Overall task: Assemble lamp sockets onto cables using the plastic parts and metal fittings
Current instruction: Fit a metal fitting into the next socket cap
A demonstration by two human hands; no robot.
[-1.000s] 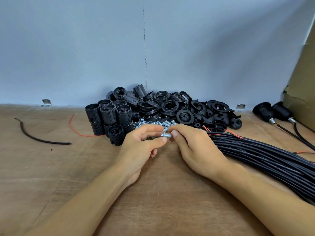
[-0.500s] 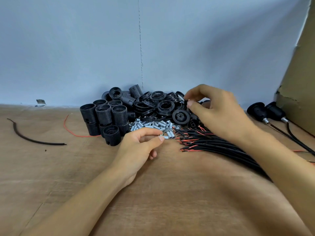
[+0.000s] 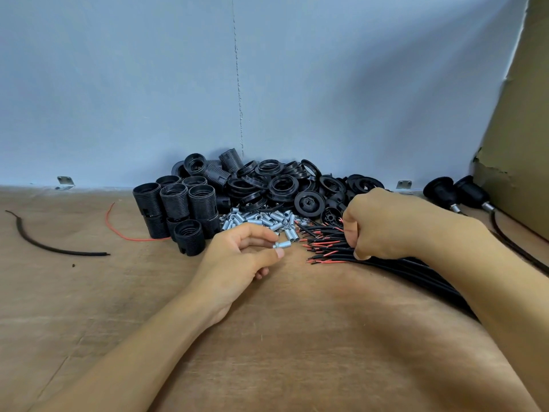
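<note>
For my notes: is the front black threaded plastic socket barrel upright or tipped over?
Upright. The black threaded plastic socket barrel stands on its base on the wooden table, with its open mouth facing up.

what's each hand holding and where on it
Left hand pinches a metal fitting by one end. Right hand curls over the cables near their stripped ends; grip unclear.

Matt wood tabletop (image 3: pixel 297 337); shiny metal fittings (image 3: pixel 258 220); black ribbed plastic sockets (image 3: pixel 175 203); semi-gloss black cables (image 3: pixel 386 263).

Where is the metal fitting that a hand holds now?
Head view, centre: the left hand pinches the metal fitting, just in front of the fittings pile and left of the cable ends.
</note>
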